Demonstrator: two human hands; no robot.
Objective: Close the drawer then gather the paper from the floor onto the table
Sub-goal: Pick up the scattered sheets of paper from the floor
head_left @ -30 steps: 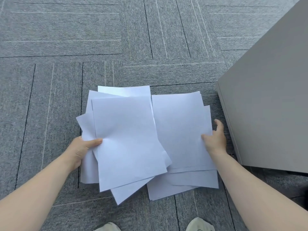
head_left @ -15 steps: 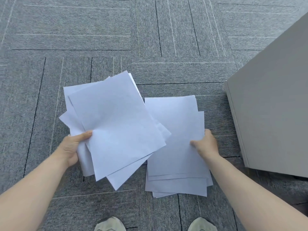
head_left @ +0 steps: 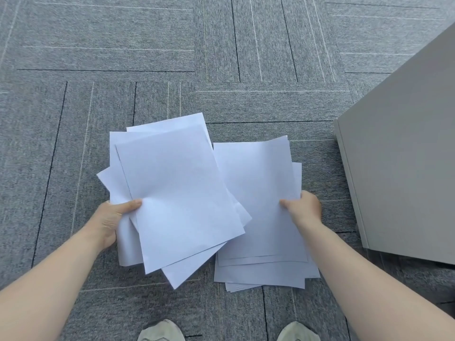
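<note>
Two bunches of white paper sheets are in front of me above the grey carpet. My left hand [head_left: 112, 219] grips the left bunch [head_left: 177, 198] at its left edge, thumb on top; the sheets are fanned and skewed. My right hand [head_left: 304, 207] grips the right bunch [head_left: 256, 188] at its right edge, thumb on top. The left bunch overlaps the right one's left edge. Whether the right bunch's lower end rests on the floor, I cannot tell.
A grey cabinet [head_left: 403, 153] stands at the right, its corner close to my right hand; no drawer front shows. Grey carpet tiles [head_left: 221, 57] stretch ahead. My two shoes [head_left: 161, 332] are at the bottom edge.
The left bunch swung from tilted left back toward upright and shifted right over the other bunch. My right hand closed on the right bunch's edge and drew it nearer.
</note>
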